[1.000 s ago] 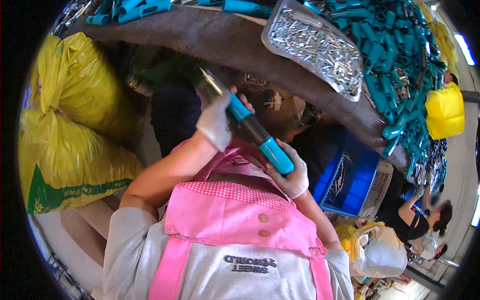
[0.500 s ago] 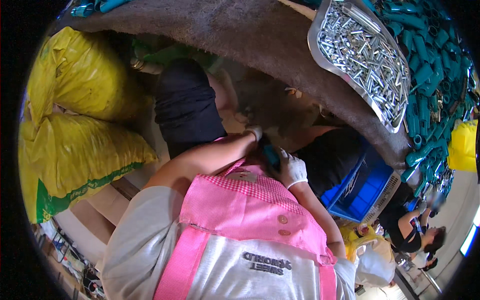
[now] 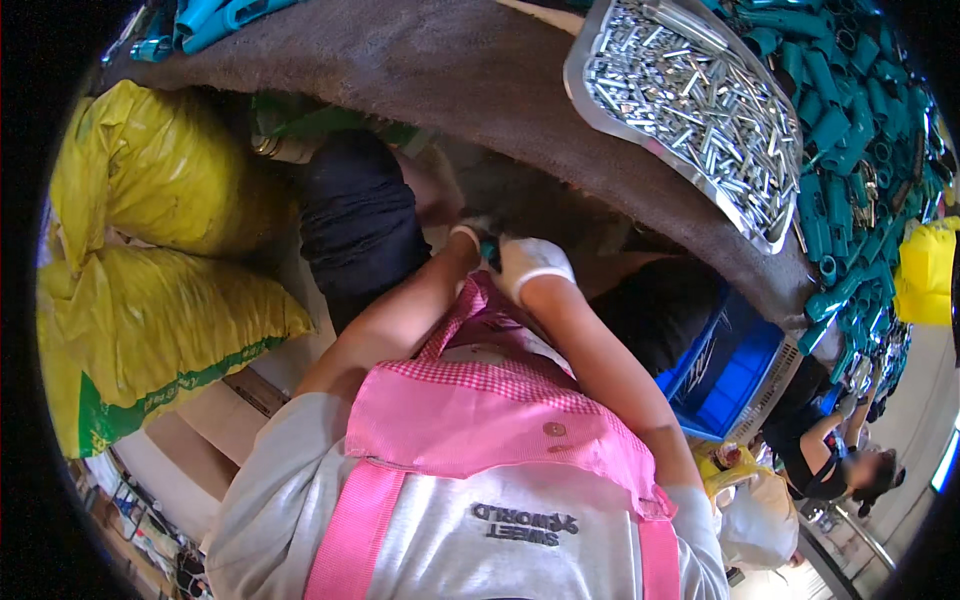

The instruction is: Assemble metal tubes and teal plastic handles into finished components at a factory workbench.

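My right hand (image 3: 532,264), in a white glove, is closed around a small teal plastic part (image 3: 489,252) low over my lap. My left hand (image 3: 468,232), also gloved, meets it at the part's other side, and its fingers are mostly lost in shadow. What the left fingers grip, beyond touching near the teal part, is too dark to make out. On the table in front lies a metal tray (image 3: 583,95) filled with small silver pins.
A brown cloth-covered table edge (image 3: 420,90) curves across the front. Teal plastic parts (image 3: 850,130) are heaped at the right, with more at far left. Yellow sacks (image 3: 170,320) stand at the left. A blue crate (image 3: 735,370) sits right, and a person (image 3: 825,455) works beyond.
My right hand has moved forward and left with the teal part, up against my left hand. The left hand has shifted slightly forward and left.
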Tool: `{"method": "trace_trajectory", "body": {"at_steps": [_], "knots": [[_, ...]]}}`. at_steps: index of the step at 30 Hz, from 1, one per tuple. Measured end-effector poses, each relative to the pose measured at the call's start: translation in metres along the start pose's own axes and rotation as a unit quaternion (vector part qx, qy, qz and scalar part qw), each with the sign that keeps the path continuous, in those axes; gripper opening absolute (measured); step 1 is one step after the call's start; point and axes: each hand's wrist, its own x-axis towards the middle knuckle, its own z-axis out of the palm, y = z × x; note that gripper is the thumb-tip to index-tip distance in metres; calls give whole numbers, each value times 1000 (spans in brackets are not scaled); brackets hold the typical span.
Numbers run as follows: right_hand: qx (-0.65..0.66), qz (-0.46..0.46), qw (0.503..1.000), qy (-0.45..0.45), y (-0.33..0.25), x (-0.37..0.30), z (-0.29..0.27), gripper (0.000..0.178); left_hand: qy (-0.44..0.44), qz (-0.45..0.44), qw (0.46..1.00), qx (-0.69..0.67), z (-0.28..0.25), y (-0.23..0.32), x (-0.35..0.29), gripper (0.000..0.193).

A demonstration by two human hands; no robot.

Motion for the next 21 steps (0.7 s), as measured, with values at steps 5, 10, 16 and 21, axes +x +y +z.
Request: {"method": "trace_trajectory", "body": {"at_steps": [5,10,16,21], "knots": [[3,14,1000,22,19,-16,21,47,-87,168,904,384,18,36,-50,50],[72,75,994,-15,46,-15,44,43,105,257,807,521,55,4,-53,49],[33,90,995,13,49,2,49,29,220,261,760,552,63,-4,-33,40],[37,19,999,-1,52,-2,44,26,180,265,791,521,51,1,-35,43]]}}
